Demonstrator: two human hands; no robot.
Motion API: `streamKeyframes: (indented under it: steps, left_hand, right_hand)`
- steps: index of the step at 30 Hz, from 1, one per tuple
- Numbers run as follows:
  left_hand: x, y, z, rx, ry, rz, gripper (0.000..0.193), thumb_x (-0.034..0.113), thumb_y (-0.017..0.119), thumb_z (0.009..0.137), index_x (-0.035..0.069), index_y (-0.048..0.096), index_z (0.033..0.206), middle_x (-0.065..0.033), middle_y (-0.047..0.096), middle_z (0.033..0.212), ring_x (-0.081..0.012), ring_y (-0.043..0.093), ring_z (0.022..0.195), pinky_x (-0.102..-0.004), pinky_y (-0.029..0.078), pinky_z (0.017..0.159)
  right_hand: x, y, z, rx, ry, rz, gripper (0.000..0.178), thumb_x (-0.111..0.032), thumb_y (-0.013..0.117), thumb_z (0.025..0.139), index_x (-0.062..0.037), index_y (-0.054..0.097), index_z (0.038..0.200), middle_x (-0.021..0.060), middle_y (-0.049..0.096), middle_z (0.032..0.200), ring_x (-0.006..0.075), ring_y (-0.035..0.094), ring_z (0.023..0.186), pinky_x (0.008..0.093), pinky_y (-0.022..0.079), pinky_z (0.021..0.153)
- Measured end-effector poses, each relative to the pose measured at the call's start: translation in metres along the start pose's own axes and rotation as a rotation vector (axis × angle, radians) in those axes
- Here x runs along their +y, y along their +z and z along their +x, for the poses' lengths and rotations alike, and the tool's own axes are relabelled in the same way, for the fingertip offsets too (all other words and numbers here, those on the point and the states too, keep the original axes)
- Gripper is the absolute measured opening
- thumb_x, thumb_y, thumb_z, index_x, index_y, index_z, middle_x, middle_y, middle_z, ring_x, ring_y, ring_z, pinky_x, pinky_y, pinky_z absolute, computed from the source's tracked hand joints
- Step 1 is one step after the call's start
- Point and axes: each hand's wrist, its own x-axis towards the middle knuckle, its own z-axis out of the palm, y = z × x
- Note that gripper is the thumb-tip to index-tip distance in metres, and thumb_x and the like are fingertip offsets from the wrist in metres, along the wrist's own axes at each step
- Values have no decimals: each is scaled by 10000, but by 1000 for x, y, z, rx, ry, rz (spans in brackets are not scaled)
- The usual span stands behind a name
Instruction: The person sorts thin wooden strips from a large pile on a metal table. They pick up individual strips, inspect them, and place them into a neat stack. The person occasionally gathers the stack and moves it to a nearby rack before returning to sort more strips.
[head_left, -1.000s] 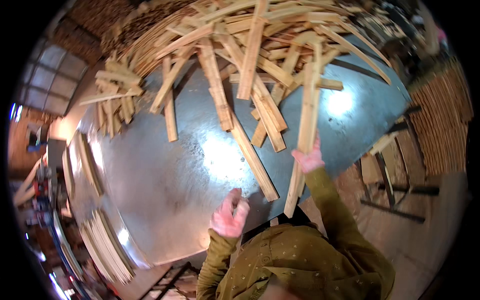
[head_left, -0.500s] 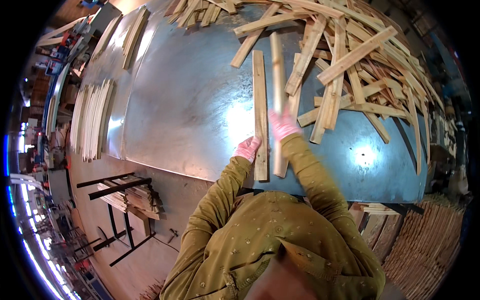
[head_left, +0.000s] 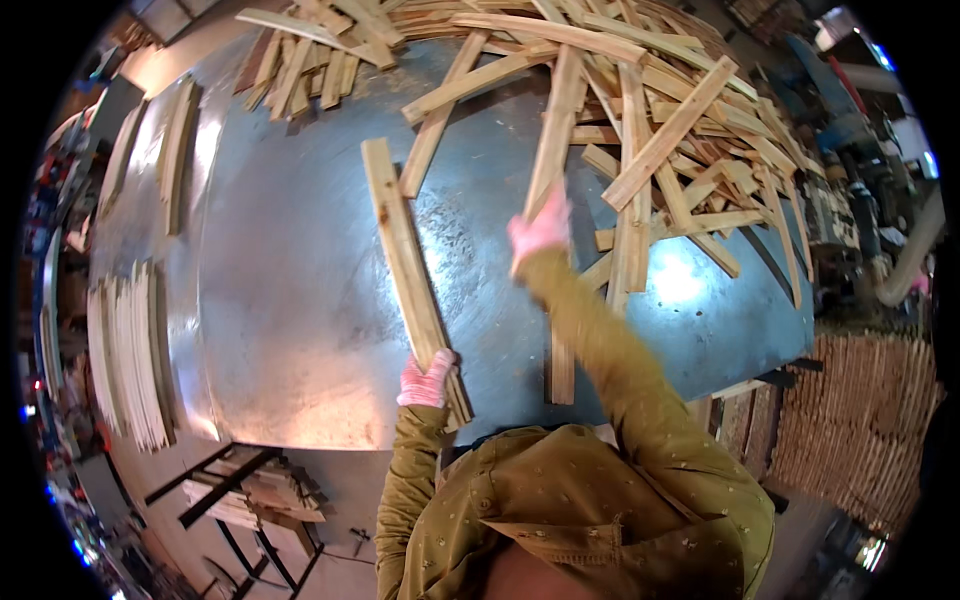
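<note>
My left hand [head_left: 427, 378], in a pink-and-white glove, is closed around the near end of a pale wooden slat [head_left: 400, 250]. A second edge shows along that slat's right side, so there may be two pressed together. Farther right, my right hand [head_left: 541, 225], gloved alike and blurred, grips the near part of another wooden slat [head_left: 556, 130], whose far end reaches up to the pile. Below my right forearm lies a separate slat [head_left: 561, 375], partly hidden by the sleeve.
A heap of loose slats [head_left: 665, 130] covers the far right of the metal table [head_left: 300, 260]. A smaller heap [head_left: 310, 70] lies at the far left. Straight stacks [head_left: 132, 355] line the left side. A black metal stand [head_left: 230, 485] and a large wood stack [head_left: 850, 430] flank the table.
My left hand has moved left with its slat, which now tilts. My right hand has left the slat beside it and taken hold of one at the pile's edge. The view has shifted.
</note>
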Motion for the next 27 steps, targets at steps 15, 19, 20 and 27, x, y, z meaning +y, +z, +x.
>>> streamKeyframes:
  steps: [15, 19, 20, 27]
  left_hand:
    - [18, -16, 45, -97, 59, 59, 405, 174, 768, 809, -23, 610, 1125, -87, 682, 973, -181, 631, 837, -327, 514, 760]
    - [60, -89, 21, -24, 82, 107, 352, 155, 735, 796, -32, 634, 1077, -123, 696, 956, -218, 672, 844, -325, 565, 694]
    - [51, -110, 25, 24, 118, 82, 348, 161, 725, 797, -34, 645, 1075, -135, 699, 954, -224, 681, 858, -320, 583, 690]
    - [-1, -128, 28, -32, 26, 59, 350, 217, 712, 881, -14, 606, 1122, -84, 667, 998, -153, 614, 883, -307, 517, 763]
  right_hand:
    - [92, 3, -45, -71, 26, -633, 779, -368, 654, 846, -121, 295, 1491, 206, 438, 1396, 350, 496, 1225, 446, 433, 999]
    - [91, 34, -85, -296, 32, 127, 814, -262, 716, 840, -137, 272, 1510, 120, 501, 1282, 254, 505, 1165, 396, 437, 990]
    - [87, 52, -95, -400, 30, 410, 809, -270, 713, 849, -144, 269, 1514, 122, 479, 1315, 245, 484, 1189, 372, 429, 998]
    - [-21, 183, -146, -892, -32, 383, 950, -167, 805, 779, -65, 208, 1511, 142, 421, 1422, 269, 444, 1272, 391, 402, 1054]
